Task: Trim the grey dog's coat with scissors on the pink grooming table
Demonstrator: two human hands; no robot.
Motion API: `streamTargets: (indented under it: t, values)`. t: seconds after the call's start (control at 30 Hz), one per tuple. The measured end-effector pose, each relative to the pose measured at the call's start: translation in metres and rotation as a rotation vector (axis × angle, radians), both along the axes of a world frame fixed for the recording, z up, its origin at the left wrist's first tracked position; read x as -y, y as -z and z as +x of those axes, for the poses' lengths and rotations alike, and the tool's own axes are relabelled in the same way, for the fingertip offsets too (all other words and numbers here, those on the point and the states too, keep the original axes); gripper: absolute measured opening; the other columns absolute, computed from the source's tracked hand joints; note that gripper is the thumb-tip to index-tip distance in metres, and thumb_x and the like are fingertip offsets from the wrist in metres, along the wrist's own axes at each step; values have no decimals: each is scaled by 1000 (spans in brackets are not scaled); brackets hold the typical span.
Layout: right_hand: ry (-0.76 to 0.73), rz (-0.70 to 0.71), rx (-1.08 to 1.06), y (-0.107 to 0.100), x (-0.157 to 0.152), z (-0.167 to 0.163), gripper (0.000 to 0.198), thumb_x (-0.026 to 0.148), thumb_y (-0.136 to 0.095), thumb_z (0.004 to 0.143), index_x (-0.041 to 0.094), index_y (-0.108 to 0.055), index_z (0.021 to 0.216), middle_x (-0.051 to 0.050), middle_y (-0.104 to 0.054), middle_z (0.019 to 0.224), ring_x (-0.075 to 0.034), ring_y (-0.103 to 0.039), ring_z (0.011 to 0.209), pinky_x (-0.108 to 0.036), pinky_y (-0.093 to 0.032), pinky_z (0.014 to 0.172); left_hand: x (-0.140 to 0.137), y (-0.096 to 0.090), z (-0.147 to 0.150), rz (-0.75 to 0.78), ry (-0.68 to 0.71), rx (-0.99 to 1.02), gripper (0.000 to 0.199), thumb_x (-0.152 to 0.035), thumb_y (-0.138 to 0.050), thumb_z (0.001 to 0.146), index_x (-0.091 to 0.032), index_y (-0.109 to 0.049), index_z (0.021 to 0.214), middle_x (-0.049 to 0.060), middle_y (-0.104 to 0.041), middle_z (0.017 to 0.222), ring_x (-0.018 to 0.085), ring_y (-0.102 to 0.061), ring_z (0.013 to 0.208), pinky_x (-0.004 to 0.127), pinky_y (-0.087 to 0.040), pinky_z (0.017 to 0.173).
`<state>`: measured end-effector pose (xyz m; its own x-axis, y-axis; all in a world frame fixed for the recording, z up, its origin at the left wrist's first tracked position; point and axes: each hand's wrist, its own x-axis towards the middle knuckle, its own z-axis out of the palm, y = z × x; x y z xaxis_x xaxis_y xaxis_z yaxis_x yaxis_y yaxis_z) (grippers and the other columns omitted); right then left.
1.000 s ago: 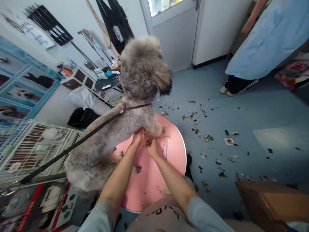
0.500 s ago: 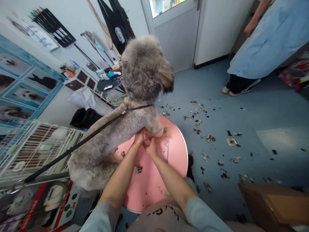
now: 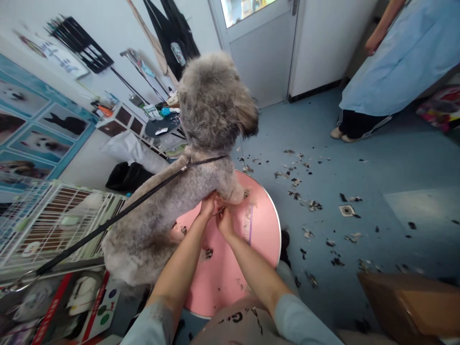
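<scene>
A curly grey dog (image 3: 154, 215) is on a round pink grooming table (image 3: 223, 292), facing away to the right. My left hand (image 3: 208, 205) is closed at the dog's front leg, under its chest, apparently around the paw; the fingers are partly hidden. Just to the right, my right hand (image 3: 224, 221) is closed on a small, thin metal tool that looks like scissors (image 3: 219, 210), its tip by the left fingers. A black lead (image 3: 143, 197) runs from the dog's neck to a metal clip at lower left.
Hair tufts (image 3: 312, 205) litter the blue floor. A white wire cage (image 3: 61, 220) stands at left, a brown box (image 3: 409, 306) at lower right. Another person in a light blue gown (image 3: 402, 67) stands at upper right. Clippings and a purple strip lie on the tabletop.
My right hand has turned slightly and shifted a little downward with the scissors. My left hand stays at the dog's front leg. The dog has barely moved.
</scene>
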<state>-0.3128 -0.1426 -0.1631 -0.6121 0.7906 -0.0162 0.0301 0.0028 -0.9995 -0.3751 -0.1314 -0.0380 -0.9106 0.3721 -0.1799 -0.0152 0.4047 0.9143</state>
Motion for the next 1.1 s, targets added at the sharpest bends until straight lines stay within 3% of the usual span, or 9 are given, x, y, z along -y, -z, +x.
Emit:
streamTargets:
  t: [0.1,0.23,0.37,0.5,0.6,0.83,1.1]
  values:
    - [7,5,0,0,1,2,26,22,-57,72,20,-51,97,-8,-62,95,-22,-60,88,-35,-49,78,1,4,-2,25,1,11,17,-28,-52,75,-16,-55,64,4,-59,69,16,-52,71,28,-42,71]
    - [-57,-3,37,-1,-2,7,17,17,-52,74,21,-50,90,-7,-62,88,-22,-60,83,-35,-49,75,1,10,-3,33,-5,-6,17,-30,-52,74,-16,-53,63,3,-57,67,15,-50,68,28,-40,69]
    - [-59,7,14,-7,-11,14,24,20,-61,69,22,-49,90,-6,-61,91,-23,-60,87,-34,-49,76,-2,12,-3,60,-29,7,16,-30,-52,72,-16,-54,64,2,-56,66,15,-50,66,27,-39,66]
    - [-130,-48,-4,-17,-23,20,18,15,-55,71,22,-48,86,-5,-62,87,-20,-61,83,-33,-49,74,-4,10,-1,25,-37,-19,17,-29,-50,73,-17,-52,62,2,-55,64,14,-48,64,27,-39,65]
    - [-123,-41,10,-21,-28,24,25,19,-62,68,22,-48,89,-6,-62,90,-22,-60,86,-35,-49,78,-5,7,2,7,-38,-44,18,-27,-49,73,-18,-47,58,0,-51,61,14,-44,63,26,-37,64]
    - [-217,-112,19,-18,-34,33,20,18,-60,70,22,-49,86,-3,-61,85,-20,-60,80,-32,-49,72,-5,7,3,-40,-35,-61,15,-29,-49,72,-18,-47,62,0,-50,66,13,-41,68,25,-35,67]
    - [-289,-175,32,-21,-41,38,19,16,-58,70,22,-50,86,-2,-63,84,-18,-61,78,-31,-49,71,-6,12,2,-38,-155,-14,15,-31,-51,71,-17,-51,67,3,-56,70,15,-47,73,26,-39,75]
